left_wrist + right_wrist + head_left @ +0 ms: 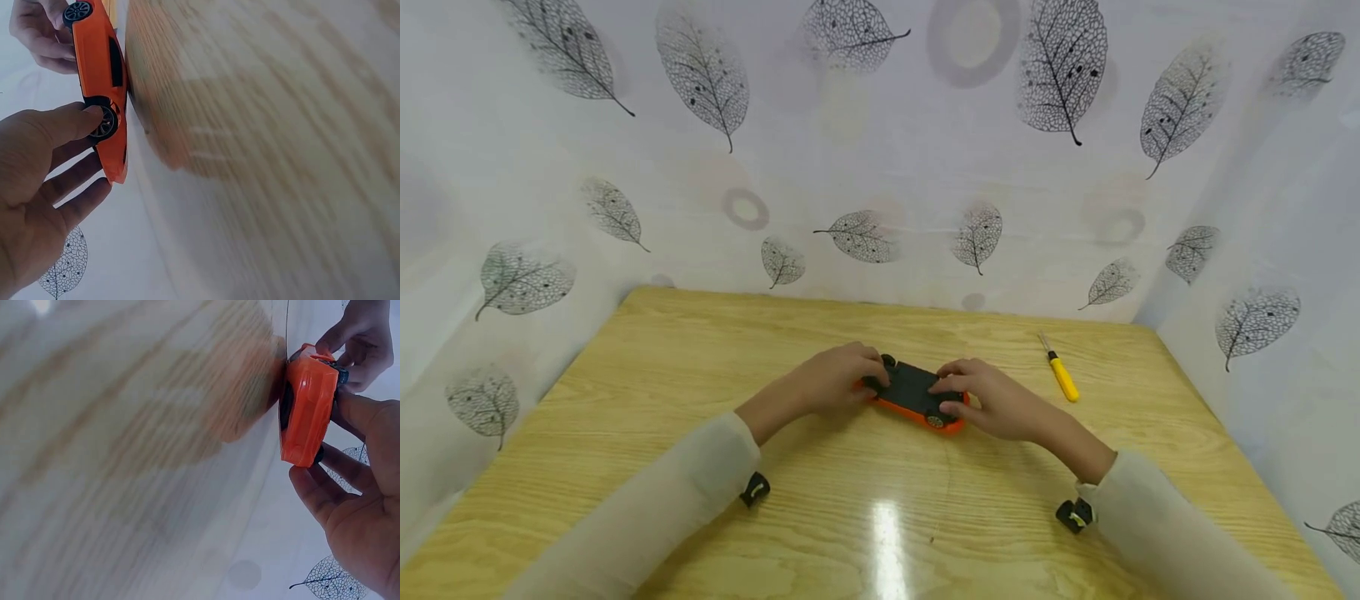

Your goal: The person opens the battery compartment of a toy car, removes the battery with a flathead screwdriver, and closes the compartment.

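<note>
Head view: orange toy car point(913, 387) wheels-up on the table point(700, 350), just below frame centre, black underside showing. Left hand point(842, 379) at the car's 10 o'clock end, fingers bent over it; right hand point(992, 400) at its 3 o'clock end, index finger laid on the underside, thumb by the wheel point(935, 422) at 5 o'clock. Yellow-handled screwdriver point(1062, 373) well apart, between 2 and 3 o'clock from the car, not in either hand.

Left wrist view: left hand half closed, thumb pressed on a wheel, other fingers bent around the car's 6 o'clock end. Right hand visible at 11 o'clock, on the car's other end.

Right wrist view: right hand partly curled, thumb at the underside, fingertips at the body's 6 o'clock edge; light pinch. Left hand at 1 o'clock, also on the car. Roof contact with the table: cannot tell fully.

Step, as judged: steadying the upturned car two-handed. Next move calls for even hold at both ends so the body doesn't rock.
</note>
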Demonstrator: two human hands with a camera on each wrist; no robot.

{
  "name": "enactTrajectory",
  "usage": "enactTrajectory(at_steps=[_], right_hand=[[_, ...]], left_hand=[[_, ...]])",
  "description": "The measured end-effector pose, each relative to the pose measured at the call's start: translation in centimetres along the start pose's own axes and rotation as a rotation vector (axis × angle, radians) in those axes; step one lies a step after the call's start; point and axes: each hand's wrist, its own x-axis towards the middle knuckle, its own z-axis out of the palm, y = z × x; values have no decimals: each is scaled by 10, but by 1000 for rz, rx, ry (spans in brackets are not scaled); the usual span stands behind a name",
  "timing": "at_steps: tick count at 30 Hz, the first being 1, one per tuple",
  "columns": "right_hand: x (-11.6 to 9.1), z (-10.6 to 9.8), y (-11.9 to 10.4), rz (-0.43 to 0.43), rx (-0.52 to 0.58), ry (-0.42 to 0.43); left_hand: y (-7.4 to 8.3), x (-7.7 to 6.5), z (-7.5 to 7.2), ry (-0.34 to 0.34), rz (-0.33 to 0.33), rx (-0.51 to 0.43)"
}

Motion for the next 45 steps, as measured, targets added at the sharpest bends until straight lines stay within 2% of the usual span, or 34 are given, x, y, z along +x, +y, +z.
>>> enactTrajectory(at_steps=[12,23,29,36,45], right_hand=[[-2,10,-15,6,-49,50],[1,19,-35,21,-106,91],[0,13,-36,3,-102,63],[-2,8,-29,-15,-58,-13],[-3,6,-28,0,-3,-92]], left_hand=[[-12,6,-1,30,6,-62],[-23,15,0,51,62,-51],[-19,13,-1,33,40,-36],[-10,9,-2,23,23,-53],[-3,8,0,42,53,-20]])
